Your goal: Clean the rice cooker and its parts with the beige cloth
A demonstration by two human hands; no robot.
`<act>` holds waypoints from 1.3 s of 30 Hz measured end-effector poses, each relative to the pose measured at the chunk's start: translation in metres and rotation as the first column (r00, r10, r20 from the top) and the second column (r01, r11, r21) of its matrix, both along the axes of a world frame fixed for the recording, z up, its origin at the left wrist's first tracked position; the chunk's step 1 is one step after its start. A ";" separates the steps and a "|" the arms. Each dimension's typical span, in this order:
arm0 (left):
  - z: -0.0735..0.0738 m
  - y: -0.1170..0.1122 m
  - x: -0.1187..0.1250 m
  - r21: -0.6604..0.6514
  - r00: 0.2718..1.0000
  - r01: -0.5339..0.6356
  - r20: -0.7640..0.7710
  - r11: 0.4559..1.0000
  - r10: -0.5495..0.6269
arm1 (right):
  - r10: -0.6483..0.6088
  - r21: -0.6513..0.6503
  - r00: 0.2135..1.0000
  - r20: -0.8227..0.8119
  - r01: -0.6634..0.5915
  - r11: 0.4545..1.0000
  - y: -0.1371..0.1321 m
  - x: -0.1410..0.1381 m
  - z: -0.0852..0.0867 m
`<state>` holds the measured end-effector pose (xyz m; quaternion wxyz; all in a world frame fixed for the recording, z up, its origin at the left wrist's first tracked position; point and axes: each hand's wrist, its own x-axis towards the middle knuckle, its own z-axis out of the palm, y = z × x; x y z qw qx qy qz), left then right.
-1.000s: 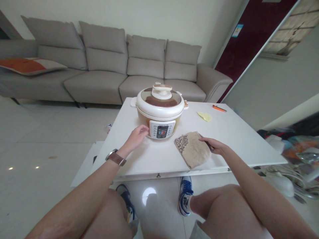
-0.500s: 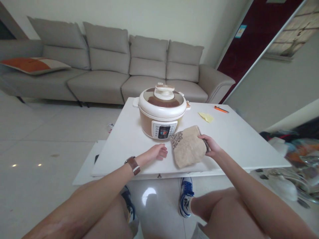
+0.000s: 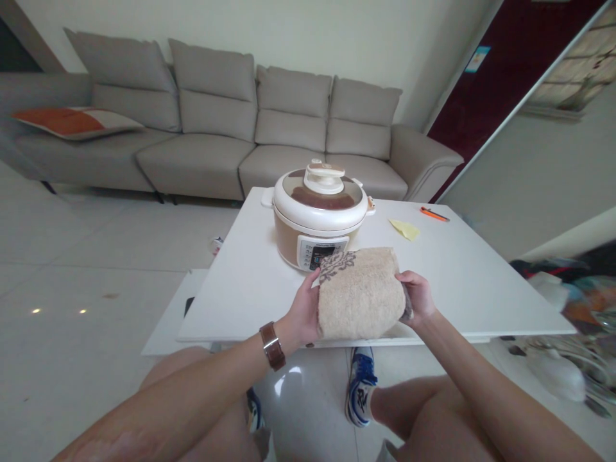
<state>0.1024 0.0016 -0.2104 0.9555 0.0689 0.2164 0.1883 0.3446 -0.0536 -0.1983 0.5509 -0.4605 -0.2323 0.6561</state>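
A folded beige towel (image 3: pixel 362 296) with a dark floral pattern at its upper left corner is held up over the front edge of the white table (image 3: pixel 462 289). My left hand (image 3: pixel 305 309) grips its left side, thumb on top and the other fingers hidden behind the cloth. On the right side my right hand (image 3: pixel 418 296) pinches the towel near a dark grey edge. Just behind the towel stands a white and tan electric pressure cooker (image 3: pixel 317 221) with its lid on. The towel covers part of the cooker's control panel.
Right of the cooker lie a crumpled yellow paper or cloth (image 3: pixel 405 229) and an orange utility knife (image 3: pixel 434 214). Beyond the table is a grey sofa (image 3: pixel 283 151) with an orange and white cushion (image 3: pixel 72 122). Clutter with a white pot-like item (image 3: pixel 556 375) sits at the lower right.
My left hand has moved right and taken hold of the towel's left side. The towel is now stretched level between both hands, closer to me. The view has shifted slightly.
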 end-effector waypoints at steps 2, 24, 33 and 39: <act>0.003 -0.003 -0.004 -0.020 1.000 0.008 0.004 1.000 -0.008 | 0.005 -0.035 0.999 -0.041 -0.006 0.999 -0.005 -0.004 -0.001; 0.016 0.021 -0.033 0.172 0.955 -0.295 0.056 0.940 0.290 | -0.004 -0.044 0.984 -0.180 -0.004 0.999 -0.008 -0.039 -0.004; 0.022 0.022 -0.033 0.191 0.959 -0.267 -0.041 0.944 0.280 | 0.098 -0.027 0.990 -0.099 -0.101 0.995 -0.009 -0.050 -0.002; 0.025 0.021 -0.034 0.152 0.981 -0.178 -0.056 0.972 0.188 | -0.093 0.013 0.991 -0.094 0.094 0.995 -0.004 -0.053 0.002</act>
